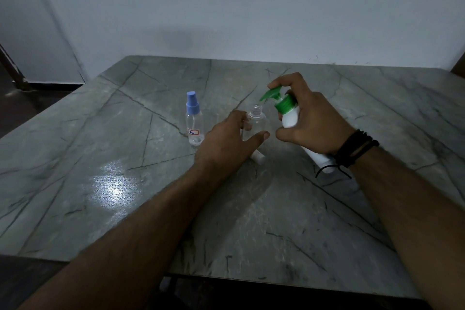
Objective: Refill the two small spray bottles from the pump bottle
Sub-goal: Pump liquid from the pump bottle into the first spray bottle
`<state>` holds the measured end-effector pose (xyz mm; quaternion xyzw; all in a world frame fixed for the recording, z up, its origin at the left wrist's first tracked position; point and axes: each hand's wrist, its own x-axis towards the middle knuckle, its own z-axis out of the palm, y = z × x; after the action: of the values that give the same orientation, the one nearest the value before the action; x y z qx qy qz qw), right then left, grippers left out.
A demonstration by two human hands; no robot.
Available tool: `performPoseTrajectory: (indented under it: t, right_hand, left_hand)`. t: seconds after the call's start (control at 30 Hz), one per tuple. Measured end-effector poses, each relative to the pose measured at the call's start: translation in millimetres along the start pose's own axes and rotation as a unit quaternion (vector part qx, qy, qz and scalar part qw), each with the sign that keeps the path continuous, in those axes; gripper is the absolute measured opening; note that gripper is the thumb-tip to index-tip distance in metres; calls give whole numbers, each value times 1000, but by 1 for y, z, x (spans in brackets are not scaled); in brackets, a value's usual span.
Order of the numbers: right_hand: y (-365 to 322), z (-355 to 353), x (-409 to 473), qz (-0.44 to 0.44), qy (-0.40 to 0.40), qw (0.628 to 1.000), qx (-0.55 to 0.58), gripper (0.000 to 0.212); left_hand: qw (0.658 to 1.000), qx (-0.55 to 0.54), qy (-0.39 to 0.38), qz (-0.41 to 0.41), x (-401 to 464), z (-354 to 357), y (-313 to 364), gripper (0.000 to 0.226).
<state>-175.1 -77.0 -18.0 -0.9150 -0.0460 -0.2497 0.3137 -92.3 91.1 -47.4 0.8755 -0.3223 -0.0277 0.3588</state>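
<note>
Green-capped pump bottle [289, 116] in right grip [308, 123]

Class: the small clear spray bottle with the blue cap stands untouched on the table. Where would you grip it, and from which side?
Grip the clear spray bottle with the blue cap round its straight clear body, below the cap. It stands upright with bare table to its left, so coming from that side probably avoids both hands.

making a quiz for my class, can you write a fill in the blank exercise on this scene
1. The right hand holds the pump bottle, whose pump is coloured ____.
2. The left hand steadies a clear spray bottle whose cap is ____.
3. The other spray bottle has a ____ cap.

Missing words: green; off; blue
</note>
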Motion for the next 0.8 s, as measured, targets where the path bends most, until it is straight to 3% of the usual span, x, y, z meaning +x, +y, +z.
performPoseTrajectory:
  t: [0.8]
  right_hand:
    - [1, -1, 0, -8, 5, 1000, 0, 76]
  left_hand:
    - [1000, -7, 16, 13, -1, 0, -3, 50]
